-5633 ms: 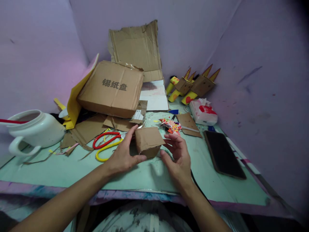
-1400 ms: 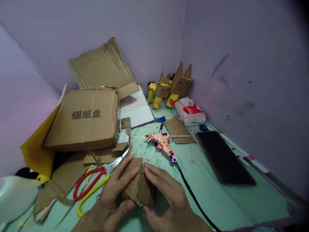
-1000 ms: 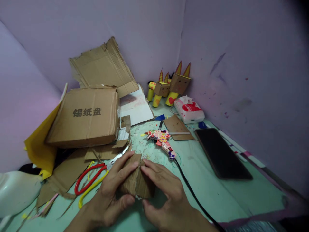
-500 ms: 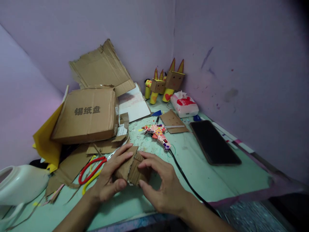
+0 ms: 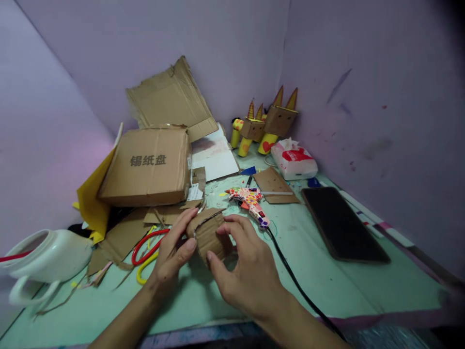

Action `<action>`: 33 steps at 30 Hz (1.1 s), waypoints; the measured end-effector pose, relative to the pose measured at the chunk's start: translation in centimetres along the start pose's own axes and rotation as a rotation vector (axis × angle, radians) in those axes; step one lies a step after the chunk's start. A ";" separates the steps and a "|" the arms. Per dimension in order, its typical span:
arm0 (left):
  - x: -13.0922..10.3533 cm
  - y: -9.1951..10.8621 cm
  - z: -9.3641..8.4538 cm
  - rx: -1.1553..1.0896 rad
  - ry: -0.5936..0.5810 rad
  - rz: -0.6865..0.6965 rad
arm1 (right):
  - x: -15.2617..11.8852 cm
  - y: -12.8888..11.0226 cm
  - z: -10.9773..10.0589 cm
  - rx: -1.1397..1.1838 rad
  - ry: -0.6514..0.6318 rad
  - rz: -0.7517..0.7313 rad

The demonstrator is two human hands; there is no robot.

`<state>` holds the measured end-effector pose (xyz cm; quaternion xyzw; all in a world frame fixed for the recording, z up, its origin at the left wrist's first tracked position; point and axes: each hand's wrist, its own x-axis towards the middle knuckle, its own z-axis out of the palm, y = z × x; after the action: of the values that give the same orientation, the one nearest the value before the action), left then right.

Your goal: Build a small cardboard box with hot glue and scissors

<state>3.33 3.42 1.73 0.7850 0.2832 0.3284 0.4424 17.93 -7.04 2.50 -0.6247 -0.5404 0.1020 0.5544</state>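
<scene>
A small brown cardboard piece (image 5: 212, 235), folded like a little box with a rough torn edge on top, is held between both hands above the table's front part. My left hand (image 5: 174, 252) is closed against its left side, thumb near the front edge. On the right side, my right hand (image 5: 243, 261) grips it with fingers on top and thumb at the front. Just behind lies a floral glue gun (image 5: 250, 201) with a black cord. Red-handled scissors (image 5: 140, 249) and a yellow handle (image 5: 143, 271) are left of my left hand.
A large cardboard box (image 5: 148, 167) and scraps fill the left. A white pot (image 5: 54, 254) lies at the far left. Behind are cardboard figures (image 5: 278, 121) and a tissue pack (image 5: 294, 160). A dark phone (image 5: 345, 225) rests at the right; the cord runs frontward.
The cardboard piece has been turned in my hands, so its ridged face now shows more. The whole view has shifted, with the table's things appearing further right.
</scene>
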 end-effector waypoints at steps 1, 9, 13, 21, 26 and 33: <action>-0.1 -0.1 -0.1 -0.056 -0.028 -0.028 | 0.3 -0.3 0.0 -0.062 -0.008 -0.002; -0.8 0.1 -0.8 0.055 -0.079 0.044 | 2.5 -2.1 -0.4 -0.369 -0.110 0.059; -1.2 0.4 -0.4 0.180 -0.084 0.125 | 2.8 -2.3 -1.3 -0.395 -0.198 0.132; -1.5 1.0 0.3 0.302 -0.122 0.176 | 2.7 -2.6 -2.1 -0.431 -0.285 0.214; -1.5 1.2 0.4 0.312 -0.122 0.194 | 2.1 -2.8 -1.3 -0.440 -0.226 0.168; -1.5 1.1 0.5 0.336 -0.128 0.216 | 1.3 -2.6 -1.0 -0.423 -0.166 0.101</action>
<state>3.00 1.54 2.12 0.8929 0.2194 0.2715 0.2844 17.69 -7.10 5.52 -0.7427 -0.5615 0.0650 0.3591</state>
